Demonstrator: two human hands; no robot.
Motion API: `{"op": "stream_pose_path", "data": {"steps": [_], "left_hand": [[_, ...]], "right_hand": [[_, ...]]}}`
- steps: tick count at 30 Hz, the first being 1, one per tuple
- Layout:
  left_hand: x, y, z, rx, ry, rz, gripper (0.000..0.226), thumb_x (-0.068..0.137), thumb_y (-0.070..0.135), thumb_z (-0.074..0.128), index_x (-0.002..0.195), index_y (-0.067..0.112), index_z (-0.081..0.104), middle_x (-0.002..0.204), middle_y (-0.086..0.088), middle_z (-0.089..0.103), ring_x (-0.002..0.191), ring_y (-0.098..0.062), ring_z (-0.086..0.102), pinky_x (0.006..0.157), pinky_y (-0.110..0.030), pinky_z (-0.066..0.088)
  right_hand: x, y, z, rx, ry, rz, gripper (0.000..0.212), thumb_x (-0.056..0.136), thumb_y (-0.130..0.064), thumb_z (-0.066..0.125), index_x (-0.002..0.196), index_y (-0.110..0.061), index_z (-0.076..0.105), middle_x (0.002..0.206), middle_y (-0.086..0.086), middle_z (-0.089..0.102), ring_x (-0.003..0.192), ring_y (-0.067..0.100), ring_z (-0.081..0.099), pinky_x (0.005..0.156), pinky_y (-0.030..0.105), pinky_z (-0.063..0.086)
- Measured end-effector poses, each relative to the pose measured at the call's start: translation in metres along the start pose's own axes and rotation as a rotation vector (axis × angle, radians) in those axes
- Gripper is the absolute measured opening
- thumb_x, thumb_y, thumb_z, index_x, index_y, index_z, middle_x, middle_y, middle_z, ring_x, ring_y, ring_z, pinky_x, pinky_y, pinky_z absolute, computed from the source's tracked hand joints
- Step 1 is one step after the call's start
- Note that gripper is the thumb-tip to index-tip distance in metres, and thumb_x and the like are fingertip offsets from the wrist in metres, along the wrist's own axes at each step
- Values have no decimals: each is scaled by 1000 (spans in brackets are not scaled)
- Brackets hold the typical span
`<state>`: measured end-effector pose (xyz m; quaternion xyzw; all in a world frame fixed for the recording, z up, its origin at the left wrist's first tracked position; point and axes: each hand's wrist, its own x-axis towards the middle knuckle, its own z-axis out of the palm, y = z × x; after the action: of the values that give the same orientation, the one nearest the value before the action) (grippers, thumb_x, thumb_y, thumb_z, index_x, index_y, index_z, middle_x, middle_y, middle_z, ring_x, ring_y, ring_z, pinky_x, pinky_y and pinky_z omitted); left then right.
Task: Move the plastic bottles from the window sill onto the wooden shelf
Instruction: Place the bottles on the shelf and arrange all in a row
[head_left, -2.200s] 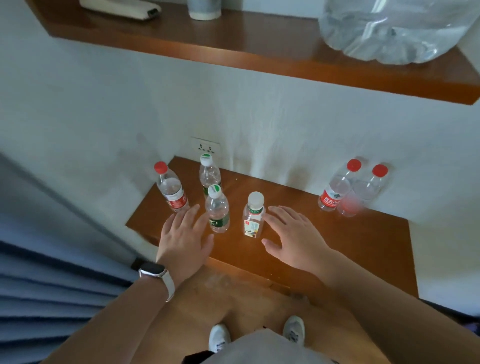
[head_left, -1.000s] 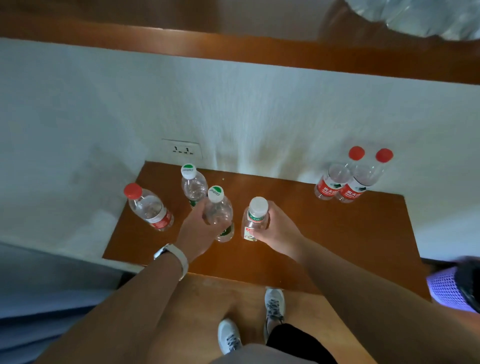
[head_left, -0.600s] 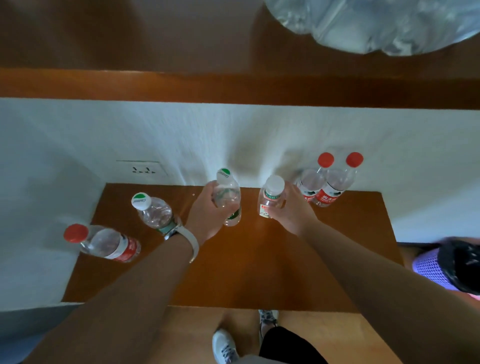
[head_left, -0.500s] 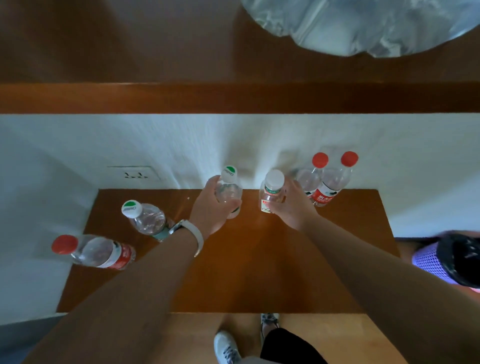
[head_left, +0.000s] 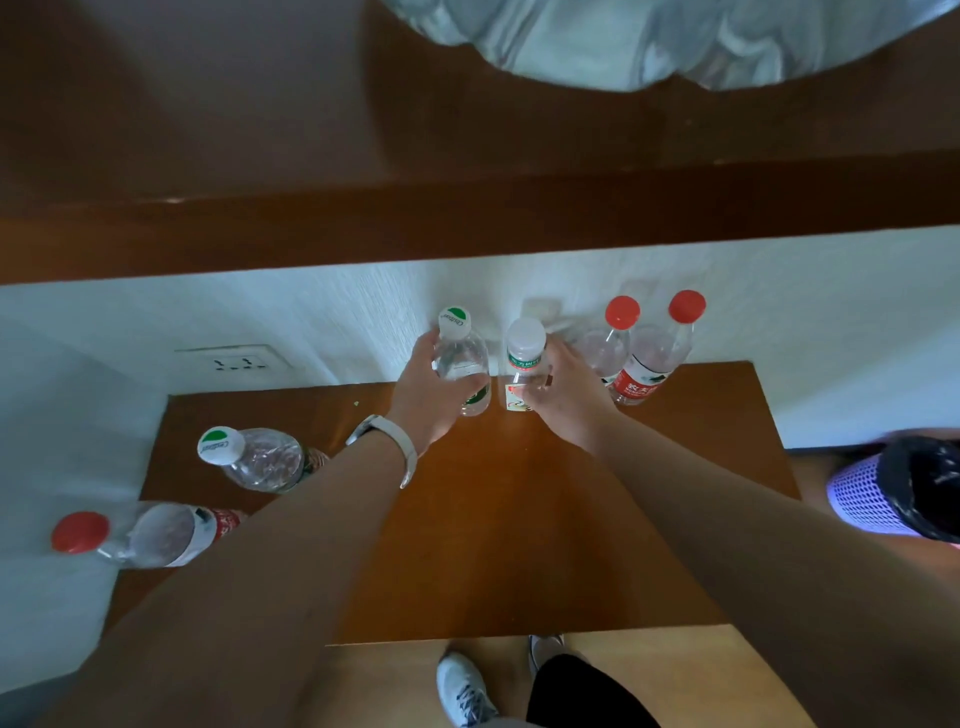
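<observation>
Frame centre: left hand (head_left: 423, 400) grips clear green-capped bottle (head_left: 461, 361); right hand (head_left: 563, 397) grips ribbed white-capped bottle (head_left: 524, 364), both arms outstretched.

Both arms reach over the wooden ledge (head_left: 519, 519). The left hand (head_left: 423, 397) grips a green-capped bottle (head_left: 462, 364), the right hand (head_left: 563, 387) a white-capped bottle (head_left: 524, 358), side by side near the white wall. Two red-capped bottles (head_left: 641, 353) stand just right of them (labels red). Another green-capped one (head_left: 254, 457) and a red-capped bottle (head_left: 150, 535) sit far left. A dark wooden shelf (head_left: 467, 223) runs overhead.
</observation>
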<state>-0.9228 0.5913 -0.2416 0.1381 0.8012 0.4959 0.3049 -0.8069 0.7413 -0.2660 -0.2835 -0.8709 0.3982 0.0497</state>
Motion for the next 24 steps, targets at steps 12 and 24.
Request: {"op": "stream_pose_path", "data": {"steps": [12, 24], "left_hand": [[1, -2, 0, 42, 16, 1, 77, 81, 20, 80, 143, 28, 35, 132, 9, 54, 121, -21, 56, 100, -43, 50], [-13, -7, -12, 137, 53, 1, 83, 79, 27, 82, 145, 27, 32, 144, -2, 47, 127, -19, 46, 105, -44, 46]], "right_hand": [[-3, 2, 12, 19, 54, -48, 56, 92, -12, 65, 140, -25, 39, 133, -1, 52, 98, 5, 50, 82, 20, 43], [-21, -5, 4, 37, 49, 25, 63, 95, -7, 58, 148, -25, 29, 147, 1, 45, 129, 21, 49, 98, 38, 48]]}}
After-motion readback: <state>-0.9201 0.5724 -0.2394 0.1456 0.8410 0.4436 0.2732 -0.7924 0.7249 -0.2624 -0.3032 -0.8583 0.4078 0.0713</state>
